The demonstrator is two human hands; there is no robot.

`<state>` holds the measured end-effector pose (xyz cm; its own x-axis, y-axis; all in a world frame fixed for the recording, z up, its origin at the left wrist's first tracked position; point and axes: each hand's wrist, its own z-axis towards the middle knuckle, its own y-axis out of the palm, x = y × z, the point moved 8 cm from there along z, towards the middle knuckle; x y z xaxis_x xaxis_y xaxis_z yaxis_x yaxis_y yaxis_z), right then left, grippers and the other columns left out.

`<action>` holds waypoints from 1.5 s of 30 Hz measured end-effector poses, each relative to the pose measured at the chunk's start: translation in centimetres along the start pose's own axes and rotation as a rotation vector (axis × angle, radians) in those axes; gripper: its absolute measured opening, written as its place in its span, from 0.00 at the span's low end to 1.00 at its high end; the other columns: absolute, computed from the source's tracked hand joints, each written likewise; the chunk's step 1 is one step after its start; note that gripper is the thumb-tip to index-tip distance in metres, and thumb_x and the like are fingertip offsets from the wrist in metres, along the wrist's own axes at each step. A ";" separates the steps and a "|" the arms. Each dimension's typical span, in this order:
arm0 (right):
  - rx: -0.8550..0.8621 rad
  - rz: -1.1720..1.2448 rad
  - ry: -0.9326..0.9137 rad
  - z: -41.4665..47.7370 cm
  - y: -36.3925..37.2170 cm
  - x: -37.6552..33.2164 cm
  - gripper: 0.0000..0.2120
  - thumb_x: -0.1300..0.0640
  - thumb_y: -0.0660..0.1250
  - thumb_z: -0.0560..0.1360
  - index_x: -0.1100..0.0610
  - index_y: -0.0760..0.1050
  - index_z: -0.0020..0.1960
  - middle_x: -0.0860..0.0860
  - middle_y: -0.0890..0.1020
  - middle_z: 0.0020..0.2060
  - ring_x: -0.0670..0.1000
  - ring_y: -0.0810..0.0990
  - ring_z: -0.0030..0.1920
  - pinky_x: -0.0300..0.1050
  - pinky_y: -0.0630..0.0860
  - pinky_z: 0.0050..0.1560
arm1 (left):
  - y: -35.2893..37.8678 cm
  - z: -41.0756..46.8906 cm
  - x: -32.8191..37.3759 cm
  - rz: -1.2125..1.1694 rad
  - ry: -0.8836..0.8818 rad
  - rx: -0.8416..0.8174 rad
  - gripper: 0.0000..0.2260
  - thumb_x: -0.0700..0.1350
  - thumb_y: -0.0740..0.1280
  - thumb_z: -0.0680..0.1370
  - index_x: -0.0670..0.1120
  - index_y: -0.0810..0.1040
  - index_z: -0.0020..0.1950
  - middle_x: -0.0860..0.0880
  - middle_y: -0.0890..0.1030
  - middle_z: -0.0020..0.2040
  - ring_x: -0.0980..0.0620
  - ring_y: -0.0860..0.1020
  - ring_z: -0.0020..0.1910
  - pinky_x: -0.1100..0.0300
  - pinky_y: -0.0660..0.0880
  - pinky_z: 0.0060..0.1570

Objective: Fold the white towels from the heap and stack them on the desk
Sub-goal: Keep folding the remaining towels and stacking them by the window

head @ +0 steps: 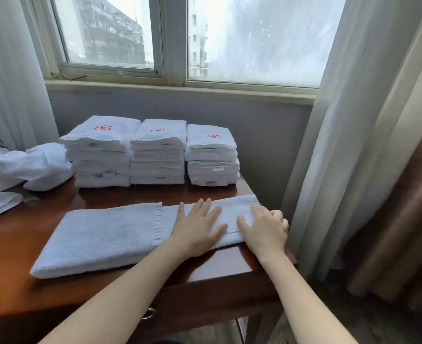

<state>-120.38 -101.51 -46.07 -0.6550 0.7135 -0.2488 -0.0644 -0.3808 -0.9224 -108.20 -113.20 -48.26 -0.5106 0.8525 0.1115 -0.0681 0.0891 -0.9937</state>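
- The towel in hand (105,239) lies as a long band across the front of the table (14,301). Its left part is doubled over and thicker, and its right part is a thinner single strip reaching the table's right edge.
- The left hand (198,229) lies flat on the thinner strip, fingers straight and spread, pressing the cloth down just right of the doubled part's edge.
- The right hand (264,229) sits at the towel's right end with the thumb on top of the cloth. Its outer fingers are curled at the edge, and I cannot tell whether they grasp the end or only rest there.
- This towel looks about half folded: the right end probably has to come over before it matches the finished ones.
- Behind it, three stacks of folded towels stand side by side and touching: the left stack (101,155), the middle stack (158,155) and the lower right stack (212,160). A red emblem shows on each top towel.
- At the table's left, the heap (19,170) of loose towels is modest, so most of the job seems done.
- A window (254,40) and pale curtains (353,120) lie beyond.
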 end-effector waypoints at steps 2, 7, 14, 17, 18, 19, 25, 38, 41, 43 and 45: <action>0.002 0.031 0.041 0.0 0.1 0.4 0.23 0.39 0.59 0.75 0.50 0.75 0.64 0.51 0.78 0.59 0.56 0.70 0.58 0.51 0.66 0.58 | 0.4 0.0 -0.1 0.003 -0.002 0.013 0.30 0.66 0.43 0.80 0.57 0.49 0.80 0.50 0.45 0.81 0.52 0.42 0.80 0.37 0.37 0.74; -0.100 0.065 0.050 0.6 0.1 -0.2 0.25 0.42 0.60 0.75 0.53 0.71 0.67 0.55 0.76 0.56 0.58 0.75 0.57 0.48 0.67 0.47 | 0.3 -0.1 -0.1 0.005 -0.018 0.032 0.30 0.66 0.45 0.80 0.57 0.50 0.80 0.51 0.46 0.81 0.53 0.43 0.80 0.39 0.38 0.75; -0.185 0.751 0.077 1.7 -2.1 -2.1 0.23 0.54 0.68 0.72 0.51 0.76 0.67 0.50 0.82 0.60 0.52 0.78 0.61 0.49 0.75 0.62 | -3.5 -0.8 0.0 -0.875 -0.010 0.149 0.17 0.53 0.55 0.84 0.55 0.72 0.72 0.55 0.75 0.70 0.55 0.70 0.71 0.54 0.64 0.72; -0.145 1.044 0.012 0.9 -3.9 -5.0 0.20 0.59 0.70 0.72 0.54 0.79 0.63 0.49 0.83 0.56 0.48 0.80 0.58 0.51 0.76 0.63 | -6.1 -1.5 -0.5 -1.254 -0.135 0.070 0.13 0.57 0.55 0.84 0.58 0.79 0.57 0.52 0.83 0.56 0.54 0.81 0.55 0.62 0.77 0.50; -0.151 1.129 -0.024 0.5 -4.5 -6.5 0.18 0.58 0.70 0.72 0.54 0.80 0.62 0.49 0.84 0.55 0.47 0.81 0.58 0.51 0.77 0.62 | -7.1 -2.0 -1.0 -1.303 -0.169 0.052 0.15 0.60 0.55 0.83 0.57 0.79 0.54 0.51 0.85 0.53 0.53 0.83 0.51 0.60 0.78 0.47; -0.160 1.213 -0.066 0.0 -5.1 -8.0 0.18 0.56 0.69 0.72 0.55 0.81 0.61 0.49 0.84 0.54 0.47 0.82 0.56 0.49 0.77 0.62 | -8.2 -2.6 -1.6 -1.325 -0.169 0.051 0.18 0.63 0.55 0.82 0.56 0.80 0.53 0.49 0.85 0.51 0.52 0.84 0.50 0.58 0.80 0.46; -0.220 1.558 -0.152 -2.5 -6.8 -16.9 0.15 0.53 0.57 0.69 0.55 0.80 0.47 0.55 0.82 0.55 0.54 0.81 0.56 0.55 0.77 0.61 | -13.2 -6.9 -7.0 -1.376 -0.117 0.112 0.29 0.67 0.65 0.74 0.47 0.78 0.65 0.40 0.83 0.57 0.42 0.82 0.56 0.45 0.79 0.58; -0.063 1.452 -0.311 -4.9 -4.8 -25.2 0.22 0.66 0.54 0.68 0.47 0.73 0.55 0.45 0.78 0.47 0.47 0.77 0.53 0.45 0.73 0.58 | -10.2 -14.2 -20.7 -1.242 -0.439 0.259 0.13 0.37 0.65 0.73 0.45 0.81 0.57 0.46 0.85 0.49 0.48 0.84 0.46 0.54 0.82 0.43; -0.201 0.929 -0.340 -5.2 -1.1 -25.8 0.23 0.65 0.56 0.74 0.48 0.71 0.65 0.47 0.77 0.59 0.49 0.75 0.61 0.51 0.65 0.68 | -8.3 -15.4 -23.0 -1.272 -0.576 0.311 0.06 0.39 0.64 0.74 0.43 0.80 0.47 0.47 0.81 0.38 0.52 0.80 0.34 0.58 0.78 0.33; -0.304 0.520 -0.438 -6.0 1.5 -26.5 0.22 0.60 0.55 0.78 0.52 0.68 0.71 0.51 0.74 0.66 0.54 0.70 0.69 0.55 0.55 0.75 | -7.7 -16.2 -24.2 -1.204 -0.610 0.335 0.04 0.40 0.63 0.75 0.43 0.76 0.42 0.49 0.76 0.33 0.56 0.76 0.27 0.61 0.76 0.28; -0.293 0.318 -0.541 -7.1 2.6 -27.4 0.19 0.54 0.53 0.80 0.54 0.68 0.69 0.51 0.74 0.65 0.57 0.65 0.72 0.59 0.50 0.76 | -7.3 -17.0 -25.2 -1.087 -0.625 0.349 0.07 0.41 0.63 0.76 0.45 0.73 0.38 0.51 0.71 0.29 0.58 0.69 0.23 0.65 0.68 0.23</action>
<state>-97.23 -117.91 -43.76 -0.8966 0.1708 -0.4086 0.3494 -0.2941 -0.8896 -80.28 -126.59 -44.04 -0.3572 0.0382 0.9332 -0.8663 0.3601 -0.3463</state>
